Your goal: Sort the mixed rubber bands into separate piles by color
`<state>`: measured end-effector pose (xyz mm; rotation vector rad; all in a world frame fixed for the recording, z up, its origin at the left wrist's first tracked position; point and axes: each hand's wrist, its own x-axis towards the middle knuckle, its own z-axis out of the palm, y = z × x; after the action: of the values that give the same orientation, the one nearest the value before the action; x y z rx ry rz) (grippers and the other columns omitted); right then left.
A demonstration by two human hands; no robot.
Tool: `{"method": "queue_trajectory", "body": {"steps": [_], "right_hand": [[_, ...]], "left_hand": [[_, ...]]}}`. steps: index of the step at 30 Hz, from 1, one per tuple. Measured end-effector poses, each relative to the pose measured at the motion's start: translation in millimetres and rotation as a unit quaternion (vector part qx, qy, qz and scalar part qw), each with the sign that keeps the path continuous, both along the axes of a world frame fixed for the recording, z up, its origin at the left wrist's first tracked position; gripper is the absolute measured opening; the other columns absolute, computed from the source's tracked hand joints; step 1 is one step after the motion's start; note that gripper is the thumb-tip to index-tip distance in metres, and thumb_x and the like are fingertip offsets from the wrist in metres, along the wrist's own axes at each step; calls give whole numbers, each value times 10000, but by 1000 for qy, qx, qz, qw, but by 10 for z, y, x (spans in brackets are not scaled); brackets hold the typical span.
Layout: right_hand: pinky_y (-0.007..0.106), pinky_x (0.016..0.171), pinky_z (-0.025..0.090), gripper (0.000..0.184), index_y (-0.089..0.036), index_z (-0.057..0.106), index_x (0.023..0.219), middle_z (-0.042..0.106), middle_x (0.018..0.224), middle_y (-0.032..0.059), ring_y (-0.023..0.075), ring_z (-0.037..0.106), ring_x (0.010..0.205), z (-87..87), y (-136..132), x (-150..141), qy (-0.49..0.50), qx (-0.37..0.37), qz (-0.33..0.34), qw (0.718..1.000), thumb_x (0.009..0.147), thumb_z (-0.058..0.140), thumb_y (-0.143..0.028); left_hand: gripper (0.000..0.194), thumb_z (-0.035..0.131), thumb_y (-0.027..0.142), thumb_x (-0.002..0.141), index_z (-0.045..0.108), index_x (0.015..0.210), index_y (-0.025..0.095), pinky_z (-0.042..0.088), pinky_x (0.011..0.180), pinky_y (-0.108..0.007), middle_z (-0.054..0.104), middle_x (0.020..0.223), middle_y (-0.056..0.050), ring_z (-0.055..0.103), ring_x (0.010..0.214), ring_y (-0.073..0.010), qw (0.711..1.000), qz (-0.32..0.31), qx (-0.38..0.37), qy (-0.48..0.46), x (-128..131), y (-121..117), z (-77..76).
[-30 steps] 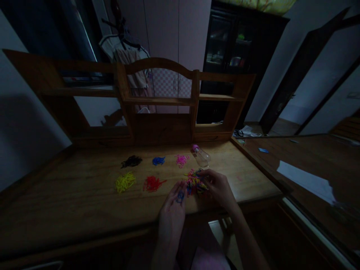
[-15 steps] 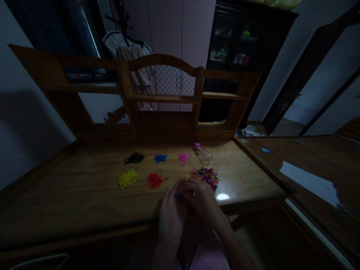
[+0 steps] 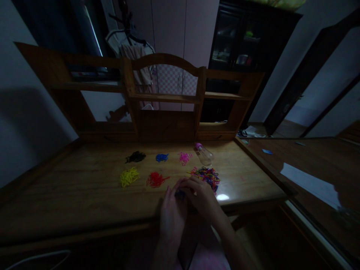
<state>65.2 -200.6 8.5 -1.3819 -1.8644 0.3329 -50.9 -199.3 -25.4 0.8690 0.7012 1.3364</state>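
Note:
My left hand point(image 3: 172, 213) is cupped above the desk's front edge, around a small bunch of dark blue rubber bands point(image 3: 180, 194). Over that palm, the fingers of my right hand point(image 3: 203, 195) are pinched together at the bunch; what sits between their tips is hidden. Just beyond my right hand lies a mixed-colour pile of rubber bands point(image 3: 208, 177). Separate heaps lie farther left: red bands point(image 3: 156, 179), yellow bands point(image 3: 129, 177), black bands point(image 3: 135, 156), blue bands point(image 3: 162, 158) and pink bands point(image 3: 185, 158).
A clear bulb-shaped bottle with a pink cap point(image 3: 206, 155) lies behind the mixed pile. The wooden desk point(image 3: 92, 187) has a shelf unit point(image 3: 165, 98) along its back. White paper point(image 3: 309, 184) and a blue card point(image 3: 267, 151) rest on the brown surface at right.
The view has shifted slightly, so the scene sits a little farther right. Both hands stay together, with the right fingers moving slightly over the bunch in the left palm.

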Motion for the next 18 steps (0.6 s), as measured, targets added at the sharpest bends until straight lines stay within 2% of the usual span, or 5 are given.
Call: {"method": "queue_trajectory", "body": {"steps": [7,10,13,16,18], "right_hand": [[246,672,477,167,-226,674,989,694,889,41,170,632,763,121,-147,190,119,67,-117,984,920,526,-259],[234,609,459,187,-212,671,992,692,838,34,154,611,687,98,-210,493,153,66,-184,969,916,532,-311],[232,578,443,214,-189,676,955,675,768,29,149,591,640,-35,-212,844,180,65,-247,950,896,554,-354],[230,532,428,270,-167,669,942,636,694,21,144,558,581,-207,-195,1097,236,45,-278,930,884,560,-407],[226,498,411,299,-161,662,954,621,681,18,139,533,552,-287,-194,1174,267,36,-283,920,874,568,-434]], "left_hand": [[576,282,-92,675,705,961,174,357,1106,-389,660,1179,-137,302,1405,-162,977,-51,-143,-148,-96,11,101],[531,271,-75,724,681,945,180,445,1031,-361,673,1088,-153,388,1359,-172,964,-8,-179,-195,-204,149,159],[341,346,33,827,651,880,176,502,942,-373,670,962,-131,559,1171,-220,958,37,-185,-216,-305,507,287],[234,402,184,887,624,841,128,510,894,-344,651,902,-116,630,954,-196,960,53,-176,-212,-355,1038,449],[255,375,201,905,594,792,135,501,871,-330,635,825,-89,627,857,-165,973,104,-168,-123,-353,1390,526]]}}
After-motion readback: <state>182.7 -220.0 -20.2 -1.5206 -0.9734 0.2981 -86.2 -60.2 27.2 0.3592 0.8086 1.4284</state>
